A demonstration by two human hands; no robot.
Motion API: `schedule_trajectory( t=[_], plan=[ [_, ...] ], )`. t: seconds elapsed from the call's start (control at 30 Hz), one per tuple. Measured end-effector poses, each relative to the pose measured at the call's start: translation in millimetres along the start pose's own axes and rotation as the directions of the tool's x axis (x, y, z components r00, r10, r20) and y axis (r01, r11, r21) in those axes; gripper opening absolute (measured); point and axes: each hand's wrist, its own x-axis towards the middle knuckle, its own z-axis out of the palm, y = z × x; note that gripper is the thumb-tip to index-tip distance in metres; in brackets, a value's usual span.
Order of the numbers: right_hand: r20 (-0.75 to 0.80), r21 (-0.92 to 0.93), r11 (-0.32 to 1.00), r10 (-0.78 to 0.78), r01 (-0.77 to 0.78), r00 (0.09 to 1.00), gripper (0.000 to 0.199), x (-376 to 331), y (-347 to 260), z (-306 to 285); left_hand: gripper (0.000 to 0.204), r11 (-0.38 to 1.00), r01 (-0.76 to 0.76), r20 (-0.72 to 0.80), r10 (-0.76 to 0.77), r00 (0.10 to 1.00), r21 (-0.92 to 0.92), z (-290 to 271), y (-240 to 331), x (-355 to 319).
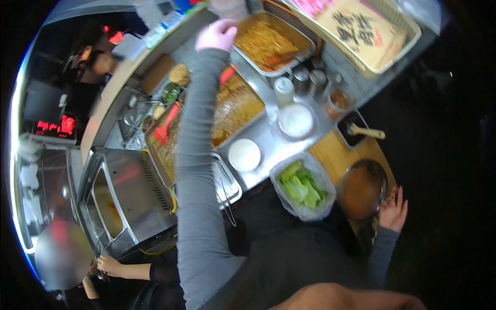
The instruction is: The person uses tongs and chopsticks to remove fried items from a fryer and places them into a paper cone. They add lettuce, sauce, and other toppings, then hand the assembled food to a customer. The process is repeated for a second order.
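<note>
My left hand (217, 36), in a pink glove, is stretched to the far side of the counter. It is beside a metal tray of shredded orange-brown food (263, 41) and just below some clear plastic containers (230, 7). Its fingers are too blurred to tell what they do. My bare right hand (394, 209) is low at the right, fingers apart, beside the rim of a round metal bowl (360, 190) with brownish contents. A plastic-lined tub of green leaves (301, 187) stands left of that bowl.
Under my left forearm lies a wide pan of sauced food (240, 106) with a red spatula (166, 125). Nearby are a white round container (244, 155), shaker bottles (301, 80), a brush in a black tray (366, 132) and a steel cabinet (134, 191). Another person's hand (108, 266) is lower left.
</note>
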Motion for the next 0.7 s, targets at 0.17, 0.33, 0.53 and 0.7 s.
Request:
schedule_trajectory(
  t=[0.17,0.33,0.53,0.7],
  plan=[
    [-0.003,0.049,0.997,-0.056,0.056,0.998,0.059,-17,-7,-30,0.028,0.935,-0.086,0.397,-0.061,0.916,0.344,15,4,-17],
    [-0.006,0.098,0.989,-0.107,0.107,0.994,0.059,-22,-1,-42,0.034,0.949,-0.092,0.604,-0.115,0.788,0.301,18,62,-60],
    [-0.002,0.074,0.991,-0.109,0.109,0.994,0.057,-28,1,-42,0.024,0.837,-0.546,-0.212,0.54,0.815,0.034,-5,142,-23],
    [-0.147,-0.071,0.993,-0.107,0.097,0.983,0.06,-20,6,-21,0.067,0.897,-0.435,0.175,0.417,0.892,0.078,38,224,51]
  ],
)
